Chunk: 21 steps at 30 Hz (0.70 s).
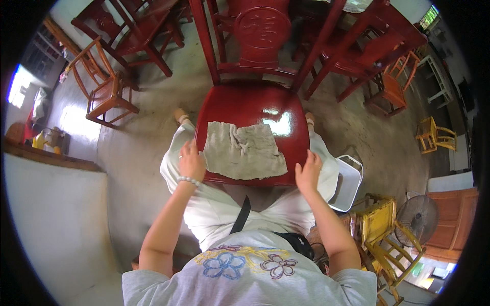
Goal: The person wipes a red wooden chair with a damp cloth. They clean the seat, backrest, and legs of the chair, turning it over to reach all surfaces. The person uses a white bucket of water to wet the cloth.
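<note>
A grey-beige cloth (245,153) lies spread, with a few wrinkles, on the glossy red seat of a wooden chair (252,99) between my knees. My left hand (192,160), with a ring and a beaded bracelet, is at the seat's left edge, close beside the cloth's left side; its fingers are apart and it holds nothing. At the seat's right edge is my right hand (309,170), thumb and fingers apart, with nothing in it and a gap between it and the cloth. The chair's carved backrest (263,34) stands on the far side of the seat.
A white plastic basin (346,185) with a handle stands on the floor beside my right leg. Red wooden chairs (141,34) and a bamboo chair (105,91) stand at the upper left. To the lower right are a yellow chair (377,220) and a standing fan (417,218).
</note>
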{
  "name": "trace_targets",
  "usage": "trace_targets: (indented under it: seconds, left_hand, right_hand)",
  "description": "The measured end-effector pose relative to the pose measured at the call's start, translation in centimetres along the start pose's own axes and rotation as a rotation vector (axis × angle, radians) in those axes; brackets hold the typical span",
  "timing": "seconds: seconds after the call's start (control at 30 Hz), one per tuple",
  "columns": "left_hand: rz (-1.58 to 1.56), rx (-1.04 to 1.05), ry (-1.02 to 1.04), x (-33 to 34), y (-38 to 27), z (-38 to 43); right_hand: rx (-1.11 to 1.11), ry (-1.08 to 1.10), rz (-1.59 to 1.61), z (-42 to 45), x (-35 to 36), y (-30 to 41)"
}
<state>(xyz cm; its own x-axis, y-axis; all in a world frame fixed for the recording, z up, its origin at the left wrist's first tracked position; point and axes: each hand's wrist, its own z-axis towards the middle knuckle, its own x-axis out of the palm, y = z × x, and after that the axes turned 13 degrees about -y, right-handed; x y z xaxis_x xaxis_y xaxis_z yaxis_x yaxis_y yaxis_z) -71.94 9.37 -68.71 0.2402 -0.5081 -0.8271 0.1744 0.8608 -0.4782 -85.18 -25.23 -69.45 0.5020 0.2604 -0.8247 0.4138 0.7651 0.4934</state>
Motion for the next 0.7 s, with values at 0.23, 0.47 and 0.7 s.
trace_targets:
  seconds: [0.23, 0.47, 0.7]
  left_hand:
    - [0.121, 0.363, 0.124, 6.7, -6.1, -0.4]
    - [0.124, 0.495, 0.076, 12.0, -7.6, 8.0]
    - [0.057, 0.514, 0.173, 20.3, -12.8, 17.4]
  right_hand:
    - [-0.467, 0.155, 0.226, 0.0, 8.0, 10.1]
    - [-0.395, -0.035, -0.064, 9.3, 14.0, 9.3]
    - [-0.359, -0.111, -0.151, 19.3, 17.1, 6.7]
